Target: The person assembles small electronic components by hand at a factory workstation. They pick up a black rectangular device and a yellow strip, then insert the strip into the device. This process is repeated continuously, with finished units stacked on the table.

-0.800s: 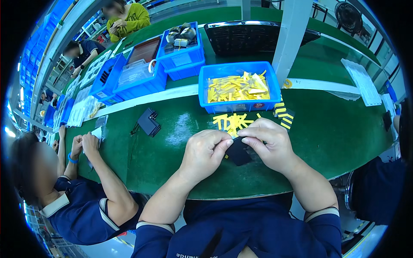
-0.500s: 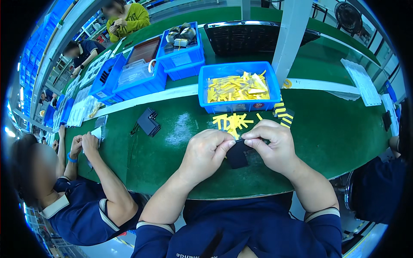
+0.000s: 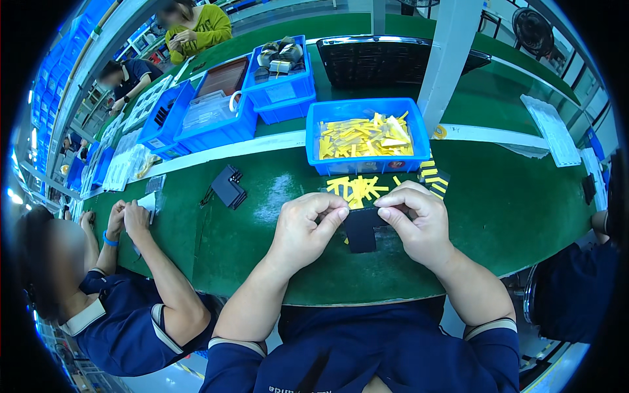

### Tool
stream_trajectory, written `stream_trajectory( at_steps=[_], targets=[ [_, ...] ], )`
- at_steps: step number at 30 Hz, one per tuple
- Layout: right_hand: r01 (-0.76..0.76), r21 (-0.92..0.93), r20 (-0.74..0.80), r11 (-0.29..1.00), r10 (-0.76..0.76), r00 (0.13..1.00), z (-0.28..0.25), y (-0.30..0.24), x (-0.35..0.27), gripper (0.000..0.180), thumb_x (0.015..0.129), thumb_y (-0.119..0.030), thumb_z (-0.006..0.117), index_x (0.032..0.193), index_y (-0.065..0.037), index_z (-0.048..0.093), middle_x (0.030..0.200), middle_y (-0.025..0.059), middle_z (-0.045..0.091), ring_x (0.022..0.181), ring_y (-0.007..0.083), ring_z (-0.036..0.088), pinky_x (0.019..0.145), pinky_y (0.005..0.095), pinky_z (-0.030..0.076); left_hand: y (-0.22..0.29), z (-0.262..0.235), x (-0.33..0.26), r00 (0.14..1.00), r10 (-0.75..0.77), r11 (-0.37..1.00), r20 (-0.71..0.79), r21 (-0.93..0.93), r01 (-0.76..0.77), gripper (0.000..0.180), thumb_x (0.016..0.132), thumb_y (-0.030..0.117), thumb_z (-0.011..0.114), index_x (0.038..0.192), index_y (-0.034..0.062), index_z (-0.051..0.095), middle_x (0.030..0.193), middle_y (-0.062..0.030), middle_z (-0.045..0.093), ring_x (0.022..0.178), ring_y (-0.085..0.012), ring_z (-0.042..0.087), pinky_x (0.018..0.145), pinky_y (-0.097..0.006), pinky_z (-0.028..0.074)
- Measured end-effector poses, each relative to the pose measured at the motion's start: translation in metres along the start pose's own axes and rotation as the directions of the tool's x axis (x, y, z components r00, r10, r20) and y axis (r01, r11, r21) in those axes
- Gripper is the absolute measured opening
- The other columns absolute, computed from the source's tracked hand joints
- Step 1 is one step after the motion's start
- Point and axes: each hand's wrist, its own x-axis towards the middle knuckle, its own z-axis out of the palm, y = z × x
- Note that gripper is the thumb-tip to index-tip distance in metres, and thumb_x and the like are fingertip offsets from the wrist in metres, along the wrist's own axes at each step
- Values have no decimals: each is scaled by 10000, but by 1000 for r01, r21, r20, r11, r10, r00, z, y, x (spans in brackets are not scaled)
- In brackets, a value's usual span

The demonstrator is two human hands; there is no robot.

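Between my hands is a flat black L-shaped piece (image 3: 361, 234), its wider leg pointing toward me. My left hand (image 3: 306, 228) pinches its upper left corner between thumb and forefinger. My right hand (image 3: 419, 221) is closed in a pinch at the upper right end, with the fingertips partly covering that edge. Just beyond my fingers lies a loose pile of yellow strips (image 3: 359, 190) on the green table. Right of the pile, black pieces with yellow strips on them (image 3: 432, 178) are stacked in an overlapping row.
A blue bin (image 3: 368, 164) of yellow strips stands behind the pile. Black L-shaped pieces (image 3: 228, 187) are stacked to the left. More blue bins (image 3: 216, 128) stand at the back left, near a white post (image 3: 448, 65). A co-worker's hands (image 3: 128, 217) work at the left.
My fingertips have moved apart along the black piece's upper edge, the left going left and the right going right. More of the piece shows between them.
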Motion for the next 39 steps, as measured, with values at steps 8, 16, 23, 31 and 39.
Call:
stream_trajectory(
  at_steps=[8, 16, 23, 31, 39],
  targets=[
    [-36, 14, -30, 999, 37, 999, 1, 2, 0, 65, 753, 11, 648, 817, 9, 639, 740, 91, 584, 644, 180, 569, 584, 272, 447, 5, 1, 2, 987, -147, 968, 63, -195, 157, 126, 818, 123, 649, 842, -2, 649, 753, -69, 635, 673, -127, 598, 611, -249, 463],
    [39, -39, 50, 998, -37, 998, -2, 0, 0, 78, 783, 6, 632, 860, 8, 645, 788, 64, 580, 695, 129, 560, 620, 240, 455, 3, -2, 1, 995, -56, 998, 80, -8, 57, 127, 827, 130, 641, 835, 4, 643, 757, -77, 634, 674, -135, 595, 621, -265, 469],
    [139, -100, 104, 985, -129, 986, 0, -2, 3, 135, 764, 9, 642, 894, -16, 665, 760, 102, 586, 688, 225, 580, 622, 299, 466, -9, 3, 0, 994, -88, 995, 60, -39, 90, 127, 863, 117, 603, 851, -8, 616, 724, -59, 617, 628, -119, 591, 582, -244, 469],
    [190, -105, 46, 976, -186, 982, 2, 4, -2, 181, 723, 37, 675, 896, -15, 685, 755, 98, 605, 668, 213, 598, 579, 292, 472, 2, 4, -3, 996, -72, 994, 44, -73, 75, 116, 872, 113, 583, 851, 0, 602, 699, -100, 607, 563, -162, 605, 516, -283, 464],
    [-69, 153, -1, 986, 70, 998, 10, 4, -3, 430, 761, -3, 681, 1169, 18, 549, 1029, 131, 586, 826, 187, 614, 766, 301, 526, -9, -22, 6, 963, -269, 949, 31, -163, 270, 124, 908, 121, 553, 874, 10, 597, 712, -4, 585, 619, -76, 560, 564, -210, 454]
  ],
)
